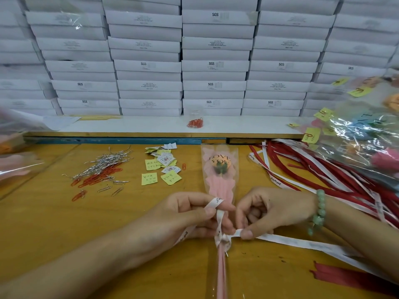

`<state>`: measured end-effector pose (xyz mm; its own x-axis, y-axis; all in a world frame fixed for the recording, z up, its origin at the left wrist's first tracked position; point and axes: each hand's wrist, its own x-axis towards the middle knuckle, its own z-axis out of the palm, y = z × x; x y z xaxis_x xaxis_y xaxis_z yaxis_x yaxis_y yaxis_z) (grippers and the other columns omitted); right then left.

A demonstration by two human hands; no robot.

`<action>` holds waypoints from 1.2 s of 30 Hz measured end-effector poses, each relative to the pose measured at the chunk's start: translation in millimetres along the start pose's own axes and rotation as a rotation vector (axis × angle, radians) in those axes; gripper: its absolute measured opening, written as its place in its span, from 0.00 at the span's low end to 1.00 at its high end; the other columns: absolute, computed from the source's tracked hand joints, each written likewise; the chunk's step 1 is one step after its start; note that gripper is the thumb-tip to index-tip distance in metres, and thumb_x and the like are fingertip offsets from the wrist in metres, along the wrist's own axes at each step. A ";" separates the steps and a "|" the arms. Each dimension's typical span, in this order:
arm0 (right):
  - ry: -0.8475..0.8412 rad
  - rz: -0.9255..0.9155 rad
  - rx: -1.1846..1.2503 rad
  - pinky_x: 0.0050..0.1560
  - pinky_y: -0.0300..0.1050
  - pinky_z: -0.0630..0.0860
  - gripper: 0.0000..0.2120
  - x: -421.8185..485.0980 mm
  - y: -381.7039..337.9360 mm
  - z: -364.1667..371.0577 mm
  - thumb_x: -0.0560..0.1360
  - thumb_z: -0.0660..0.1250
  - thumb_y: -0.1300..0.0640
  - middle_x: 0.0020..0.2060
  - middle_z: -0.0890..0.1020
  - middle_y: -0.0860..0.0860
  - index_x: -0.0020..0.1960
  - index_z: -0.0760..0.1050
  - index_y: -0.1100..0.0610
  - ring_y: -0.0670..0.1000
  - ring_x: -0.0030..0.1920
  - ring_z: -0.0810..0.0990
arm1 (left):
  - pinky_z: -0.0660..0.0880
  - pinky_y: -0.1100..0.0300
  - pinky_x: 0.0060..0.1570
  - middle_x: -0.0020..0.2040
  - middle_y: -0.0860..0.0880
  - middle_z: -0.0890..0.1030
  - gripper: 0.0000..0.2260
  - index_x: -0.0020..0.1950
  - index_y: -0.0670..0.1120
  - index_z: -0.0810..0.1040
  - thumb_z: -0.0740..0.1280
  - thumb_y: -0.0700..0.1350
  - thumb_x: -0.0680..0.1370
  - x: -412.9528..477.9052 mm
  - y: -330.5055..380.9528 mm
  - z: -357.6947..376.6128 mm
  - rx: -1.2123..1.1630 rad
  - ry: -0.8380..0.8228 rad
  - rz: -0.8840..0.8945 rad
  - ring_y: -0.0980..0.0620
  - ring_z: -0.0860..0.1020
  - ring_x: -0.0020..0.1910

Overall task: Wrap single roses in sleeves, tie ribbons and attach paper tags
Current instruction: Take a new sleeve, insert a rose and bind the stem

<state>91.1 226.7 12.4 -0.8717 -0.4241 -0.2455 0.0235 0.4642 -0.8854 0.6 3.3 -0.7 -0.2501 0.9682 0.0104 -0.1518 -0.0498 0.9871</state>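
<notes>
White shiny ribbon (220, 223) with tiny dark writing is knotted round the thin neck of a clear, crinkly sleeve (219, 186), right between the two hands. The left hand (190, 214) pinches one ribbon end, thumb on top, fingers curled. The right hand (272, 210) pinches the other end just beside the knot. A bracelet (319, 212) of round green beads sits on its wrist. Past the fingers the sleeve gets wider, with wavy pink paper and an orange rose (220, 161) inside. It lies flat on the yellow wooden table (64, 223). Farther out past the left hand lie square yellow tags (160, 169) and wire clips (101, 173).
</notes>
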 end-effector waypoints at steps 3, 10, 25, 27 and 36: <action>-0.001 -0.008 0.074 0.30 0.29 0.71 0.05 0.3 1.3 -1.6 0.76 0.68 0.63 0.36 0.82 0.46 0.46 0.78 0.53 0.40 0.29 0.76 | 0.79 0.57 0.49 0.43 0.44 0.83 0.13 0.60 0.42 0.81 0.64 0.43 0.78 1.5 -5.5 0.1 0.025 0.042 -0.010 0.48 0.82 0.45; 0.013 -0.117 0.377 0.21 0.29 0.65 0.14 -0.4 3.0 0.6 0.69 0.75 0.53 0.35 0.82 0.51 0.43 0.70 0.55 0.41 0.26 0.75 | 0.76 0.63 0.38 0.38 0.46 0.79 0.12 0.58 0.44 0.82 0.60 0.42 0.82 0.7 -9.1 2.9 0.143 0.111 -0.023 0.54 0.77 0.34; 0.325 -0.200 0.842 0.16 0.30 0.64 0.14 13.8 -9.9 31.6 0.69 0.73 0.50 0.42 0.84 0.59 0.47 0.77 0.60 0.52 0.40 0.85 | 0.74 0.63 0.33 0.35 0.46 0.77 0.11 0.54 0.33 0.78 0.59 0.37 0.81 -1.3 -8.4 4.9 0.152 0.087 -0.068 0.54 0.73 0.29; 0.401 -0.175 0.838 0.15 0.30 0.63 0.17 14.8 -11.1 33.2 0.67 0.71 0.49 0.42 0.84 0.60 0.48 0.76 0.61 0.53 0.39 0.85 | 0.74 0.62 0.33 0.35 0.42 0.75 0.18 0.58 0.30 0.76 0.59 0.40 0.75 -1.5 -7.1 4.2 0.080 0.074 -0.066 0.53 0.72 0.30; 0.370 -0.265 0.692 0.19 0.31 0.63 0.14 16.8 -7.1 34.9 0.75 0.63 0.49 0.51 0.83 0.60 0.52 0.81 0.57 0.51 0.49 0.84 | 0.72 0.68 0.33 0.33 0.52 0.78 0.12 0.55 0.47 0.84 0.67 0.51 0.77 0.6 -10.7 0.8 0.291 0.086 -0.031 0.58 0.74 0.29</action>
<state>93.4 189.1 0.8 -0.9926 -0.1131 0.0444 -0.0148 -0.2501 -0.9681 2.8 4.6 -11.1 -0.3316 0.9432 -0.0214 0.1168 0.0635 0.9911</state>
